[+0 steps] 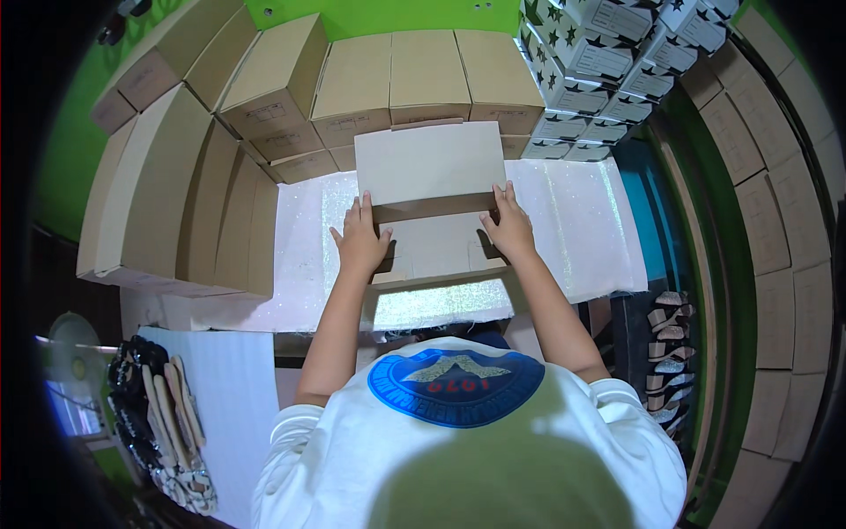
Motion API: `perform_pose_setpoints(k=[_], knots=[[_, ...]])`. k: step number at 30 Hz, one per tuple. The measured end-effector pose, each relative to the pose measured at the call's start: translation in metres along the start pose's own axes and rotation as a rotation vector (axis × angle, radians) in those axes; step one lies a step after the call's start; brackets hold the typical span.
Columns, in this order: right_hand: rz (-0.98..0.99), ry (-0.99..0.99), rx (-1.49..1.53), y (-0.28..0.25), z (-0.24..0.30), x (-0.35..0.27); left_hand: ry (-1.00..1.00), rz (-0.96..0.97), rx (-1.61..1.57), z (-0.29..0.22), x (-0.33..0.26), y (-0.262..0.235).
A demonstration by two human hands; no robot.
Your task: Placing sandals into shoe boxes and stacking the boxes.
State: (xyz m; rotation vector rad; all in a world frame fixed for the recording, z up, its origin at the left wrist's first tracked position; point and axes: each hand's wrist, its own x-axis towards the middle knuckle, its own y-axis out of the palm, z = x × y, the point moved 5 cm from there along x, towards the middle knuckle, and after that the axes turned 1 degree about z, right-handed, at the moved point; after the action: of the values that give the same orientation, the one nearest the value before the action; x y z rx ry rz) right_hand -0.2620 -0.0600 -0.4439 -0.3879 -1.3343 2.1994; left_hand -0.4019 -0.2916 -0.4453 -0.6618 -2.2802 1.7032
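Observation:
In front of me on the table is a cardboard box [438,236] with its lid raised and tilted back. The lid and the inside are pale; the front wall is brown. My left hand [359,238] straddles the left side wall, thumb over the inside and the other fingers spread along the outside. Over the right side wall, my right hand [511,225] has its thumb inward and its fingers reaching up to the lid's lower corner. Both hands grip the box by its sides. What lies at the bottom of the box cannot be made out.
Brown boxes [357,84] are stacked along the back, and larger ones [154,176] stand at the left. White star-patterned boxes [573,93] rise at the back right. Shiny pale cloth [573,225] covers the table. Shoe-like pieces hang in rows [670,353] at right; dark and beige pieces [167,414] lie lower left.

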Motion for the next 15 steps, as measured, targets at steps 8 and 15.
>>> perform_pose_setpoints(k=[8,15], knots=[[0.036,0.068,-0.179,-0.007,0.01,-0.017,-0.048,-0.041,-0.056,0.005,-0.01,-0.002],[-0.175,0.027,0.088,-0.035,-0.011,-0.037,0.015,-0.271,-0.246,0.019,-0.037,-0.026]])
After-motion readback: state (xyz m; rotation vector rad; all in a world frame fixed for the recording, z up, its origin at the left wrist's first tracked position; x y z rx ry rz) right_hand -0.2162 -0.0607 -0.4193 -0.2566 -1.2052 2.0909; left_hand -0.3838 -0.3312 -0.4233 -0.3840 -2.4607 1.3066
